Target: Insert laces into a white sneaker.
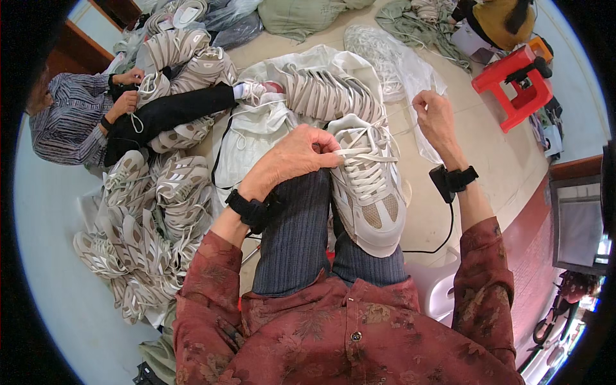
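Note:
A beige and white sneaker (377,226) rests on my lap, its toe pointing toward me. Pale shoelaces (364,172) cross its tongue in several rows. At the left side of its collar, my left hand (296,151) pinches a lace between thumb and fingertips. My right hand (438,122) is raised beyond the shoe to the right, its fingers closed on what looks like the thin end of a lace stretched from the shoe. A black band sits on each of my wrists, and a black cable hangs from the right one.
Ahead, a row of similar sneakers (330,96) lies on a white sack (253,144). More sneakers (138,237) are piled at the left. Another person (77,119) sits there handling a shoe. A red stool (513,86) stands at the far right, near a clear plastic bag (378,61).

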`<state>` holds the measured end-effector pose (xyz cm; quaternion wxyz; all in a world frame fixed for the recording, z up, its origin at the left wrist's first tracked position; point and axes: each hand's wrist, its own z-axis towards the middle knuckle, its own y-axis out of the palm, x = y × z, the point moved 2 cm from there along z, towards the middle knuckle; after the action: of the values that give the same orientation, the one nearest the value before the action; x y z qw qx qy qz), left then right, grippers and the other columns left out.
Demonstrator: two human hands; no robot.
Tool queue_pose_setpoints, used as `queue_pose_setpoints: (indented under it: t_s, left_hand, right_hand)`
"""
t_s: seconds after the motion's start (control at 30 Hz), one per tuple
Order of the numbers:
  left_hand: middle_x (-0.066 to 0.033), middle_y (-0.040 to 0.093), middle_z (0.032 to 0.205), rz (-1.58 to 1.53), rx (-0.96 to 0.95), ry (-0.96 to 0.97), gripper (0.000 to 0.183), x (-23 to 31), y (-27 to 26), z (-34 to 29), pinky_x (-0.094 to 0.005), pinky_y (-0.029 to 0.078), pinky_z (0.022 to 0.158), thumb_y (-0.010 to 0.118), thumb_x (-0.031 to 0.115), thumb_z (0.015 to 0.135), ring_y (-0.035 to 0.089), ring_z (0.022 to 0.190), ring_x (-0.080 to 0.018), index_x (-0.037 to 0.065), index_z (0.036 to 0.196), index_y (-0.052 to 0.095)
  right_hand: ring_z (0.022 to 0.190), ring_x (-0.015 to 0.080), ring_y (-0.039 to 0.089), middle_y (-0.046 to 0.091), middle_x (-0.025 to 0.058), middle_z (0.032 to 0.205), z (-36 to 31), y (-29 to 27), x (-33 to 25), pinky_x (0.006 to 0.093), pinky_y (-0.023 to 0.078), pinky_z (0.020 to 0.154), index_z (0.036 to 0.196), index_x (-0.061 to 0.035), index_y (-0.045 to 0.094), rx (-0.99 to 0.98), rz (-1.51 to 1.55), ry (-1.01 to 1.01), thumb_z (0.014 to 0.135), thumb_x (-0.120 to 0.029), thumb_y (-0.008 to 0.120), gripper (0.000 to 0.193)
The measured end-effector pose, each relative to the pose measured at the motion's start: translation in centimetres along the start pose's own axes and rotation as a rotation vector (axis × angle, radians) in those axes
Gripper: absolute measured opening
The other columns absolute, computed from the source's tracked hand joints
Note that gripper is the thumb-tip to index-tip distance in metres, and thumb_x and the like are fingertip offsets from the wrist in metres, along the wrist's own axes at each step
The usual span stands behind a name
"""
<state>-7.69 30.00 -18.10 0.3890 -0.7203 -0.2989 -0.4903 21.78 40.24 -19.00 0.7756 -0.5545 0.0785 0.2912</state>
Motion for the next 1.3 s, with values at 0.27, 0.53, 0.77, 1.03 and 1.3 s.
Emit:
queue_pose_setpoints:
  t_s: [0.27,0.53,0.77,1.03,1.3]
  left_hand:
    - [0.0064,0.059,0.071,0.040,0.029,0.010,0.018,0.1,0.3,0.1,-0.0208,0.038,0.055,0.073,0.017,0.086,0.047,0.062,-0.0017,0.000,0.090,0.071]
    - [0.0076,0.054,0.074,-0.104,0.099,-0.005,0.019,0.0,0.5,-0.3,-0.0176,0.036,0.057,0.073,0.008,0.083,0.046,0.065,-0.0008,0.001,0.099,0.066]
    - [0.0071,0.053,0.073,-0.034,0.152,0.066,0.028,0.1,0.8,-0.6,-0.0176,0.037,0.058,0.071,0.003,0.081,0.047,0.065,-0.0014,0.002,0.108,0.064]
    - [0.0031,0.059,0.071,-0.073,0.160,0.090,0.032,-1.0,0.7,-0.7,-0.0228,0.042,0.059,0.072,0.004,0.077,0.052,0.063,-0.0059,0.001,0.107,0.065]
    - [0.0046,0.058,0.072,-0.015,0.174,0.158,0.030,-0.5,0.9,-0.8,-0.0216,0.041,0.058,0.071,0.005,0.081,0.051,0.065,-0.0039,-0.001,0.109,0.065]
  right_hand:
    - [0.076,0.0327,0.065,0.065,0.0158,0.079,-2.1,-0.6,-3.2,0.0417,0.050,0.067,0.086,0.0026,0.066,0.007,0.204,-0.068,0.081,0.001,0.060,0.008]
    - [0.068,0.0203,0.062,0.069,0.0092,0.084,-4.7,-2.1,-11.0,0.0328,0.047,0.062,0.098,-0.0016,0.070,-0.377,0.430,-0.244,0.088,-0.002,0.064,0.012]
    - [0.071,0.0334,0.064,0.064,0.0122,0.079,-5.7,-1.6,-13.6,0.0461,0.046,0.065,0.090,-0.0062,0.060,-0.286,-0.335,-0.450,0.083,-0.003,0.060,0.007]
    - [0.069,0.0356,0.064,0.063,0.0144,0.071,-4.7,-0.3,-15.2,0.0476,0.046,0.067,0.080,-0.0034,0.060,-0.359,-0.440,-0.470,0.075,-0.003,0.064,0.006]
    - [0.070,0.0364,0.066,0.065,0.0160,0.070,-3.8,0.3,-13.9,0.0451,0.048,0.066,0.073,-0.0028,0.063,-0.319,-0.440,-0.533,0.076,-0.005,0.063,0.004]
